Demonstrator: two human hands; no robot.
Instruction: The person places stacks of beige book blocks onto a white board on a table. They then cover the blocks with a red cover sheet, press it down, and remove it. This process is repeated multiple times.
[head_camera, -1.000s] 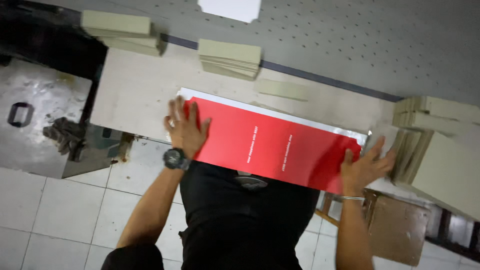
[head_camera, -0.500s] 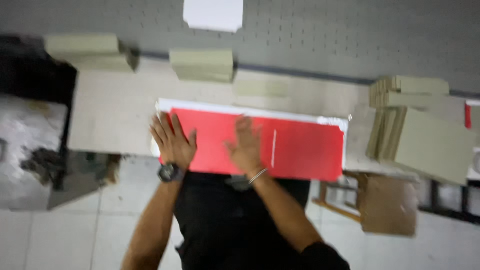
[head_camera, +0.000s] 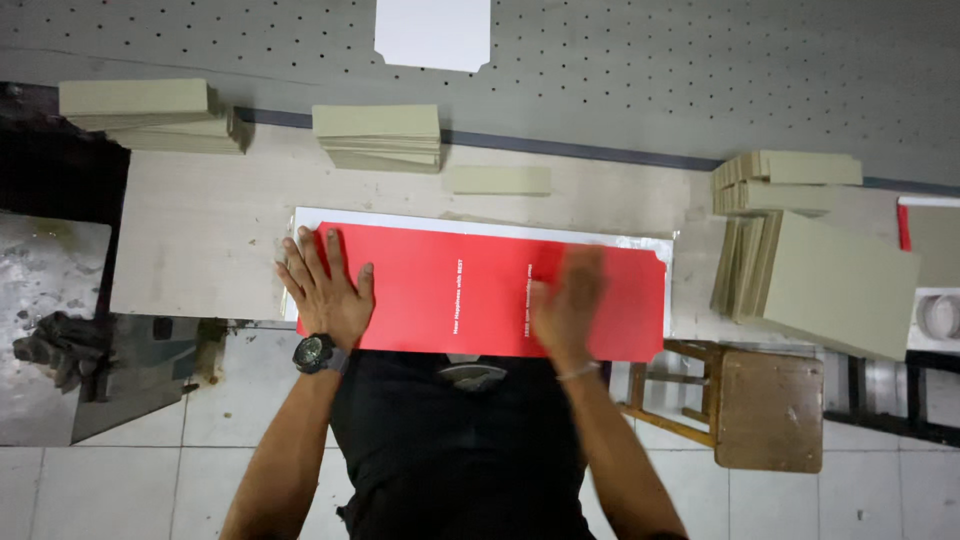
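The red sheet (head_camera: 480, 290) lies flat on a white board (head_camera: 480, 225) at the near edge of the pale worktable (head_camera: 200, 230). The left hand (head_camera: 325, 290) presses its left end, fingers spread flat, gripping nothing. The right hand (head_camera: 568, 300) rests right of centre, blurred, apparently also flat and open. Stacks of tan boards (head_camera: 380, 135) sit behind, and a wooden stool (head_camera: 765, 410) stands to the right.

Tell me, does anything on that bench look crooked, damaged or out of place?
Nothing looks damaged or spilled. The red sheet lies flat and fairly square on the white sheet, with the left hand pressed on its left end. The right hand is blurred. The right-hand board stacks look a bit uneven, some leaning on edge.
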